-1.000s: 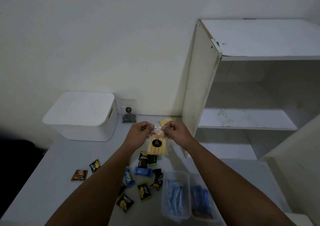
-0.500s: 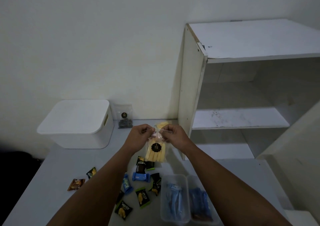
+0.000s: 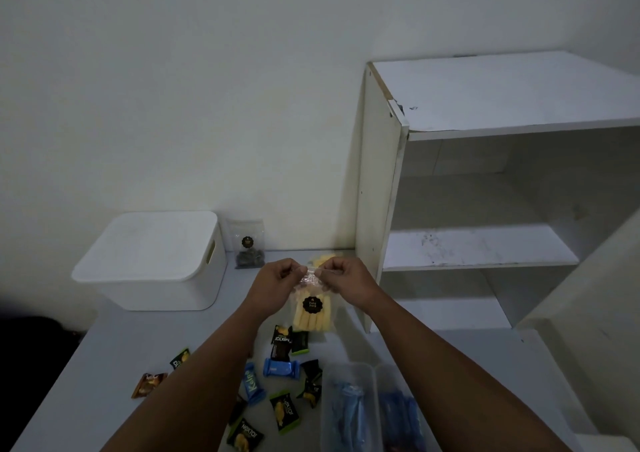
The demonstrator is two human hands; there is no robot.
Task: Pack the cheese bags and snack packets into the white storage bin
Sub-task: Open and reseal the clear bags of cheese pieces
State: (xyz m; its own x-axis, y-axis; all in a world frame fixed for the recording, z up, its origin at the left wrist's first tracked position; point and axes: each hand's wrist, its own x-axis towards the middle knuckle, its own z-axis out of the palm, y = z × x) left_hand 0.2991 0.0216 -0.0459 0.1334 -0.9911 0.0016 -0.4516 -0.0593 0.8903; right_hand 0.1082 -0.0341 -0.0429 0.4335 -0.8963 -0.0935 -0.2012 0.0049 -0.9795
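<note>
The light is dim, and the print on the small wrappers is hard to read. The cheese bag (image 3: 313,308) is held up above the table (image 3: 86,365), to the right of the white storage bin (image 3: 152,261) and well apart from it. Its crumpled clear top is pinched from both sides, by the curled fingers of the left hand (image 3: 277,285) and of the right hand (image 3: 346,280). The bag hangs with its long axis upright, the yellow sticks inside running top to bottom and a round dark label facing the camera. A second yellow bag (image 3: 323,259) is mostly hidden behind the hands. One clear bag of dark pieces (image 3: 247,243) is seen just right of the bin, upright by the wall. The bin's lid is on. About ten snack packets (image 3: 280,368) are scattered on the table in front of the bin and to its right, some covered by the left forearm. Two clear tubs (image 3: 349,413) with blue contents are cut off by the lower edge. A white shelf unit (image 3: 485,192) is seen far right of the bin.
</note>
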